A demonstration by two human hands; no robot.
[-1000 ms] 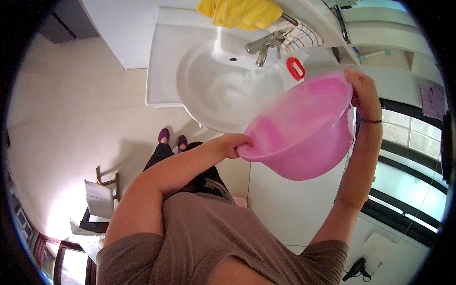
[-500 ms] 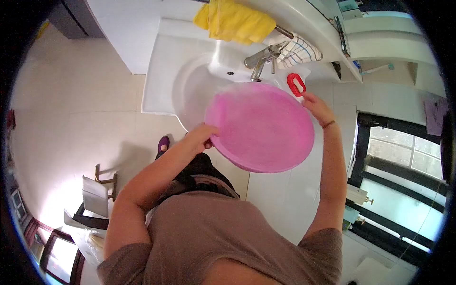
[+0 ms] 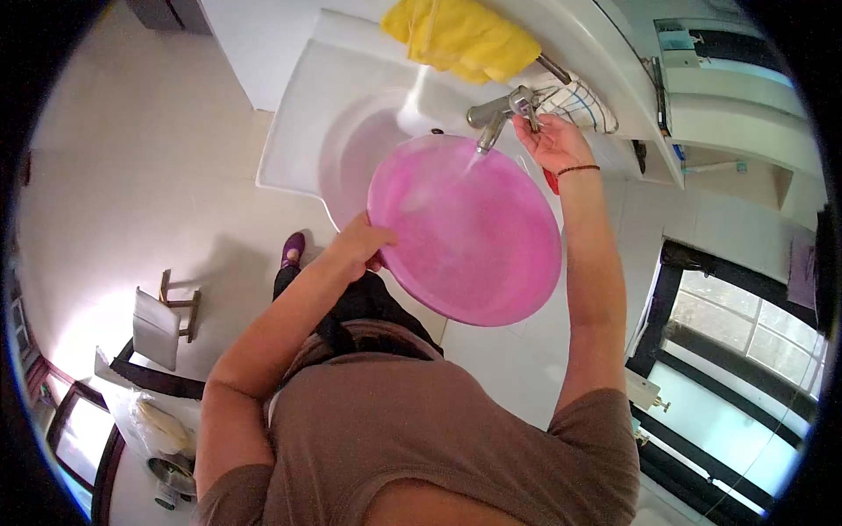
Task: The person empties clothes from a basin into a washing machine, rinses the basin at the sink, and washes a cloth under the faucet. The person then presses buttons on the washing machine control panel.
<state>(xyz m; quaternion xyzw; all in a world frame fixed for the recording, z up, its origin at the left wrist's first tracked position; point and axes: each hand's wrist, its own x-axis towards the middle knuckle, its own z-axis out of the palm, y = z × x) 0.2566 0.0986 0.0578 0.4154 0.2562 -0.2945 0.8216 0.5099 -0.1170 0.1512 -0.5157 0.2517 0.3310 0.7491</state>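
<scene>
Pink basin (image 3: 519,267): between the two hands, tilted to show its inside, over the right part of the white sink (image 3: 298,140) and reaching out past the sink's front edge; whether it rests on that edge cannot be told.
Left hand (image 3: 358,245): closed on the basin's left rim, thumb over the inside, fingers underneath.
Right hand (image 3: 561,145): off the basin, just beyond its upper right rim; fingers half curled at the faucet lever (image 3: 524,102), though whether they grip it cannot be told.
Faucet (image 3: 493,133): at the sink's back edge, spout over the basin's far rim, a thin stream of water (image 3: 474,164) falling inside.
Red soap dish (image 3: 551,181): right of the basin, partly hidden by the right wrist.
Yellow towel (image 3: 460,41): on a rail along the sink's back edge.
</scene>
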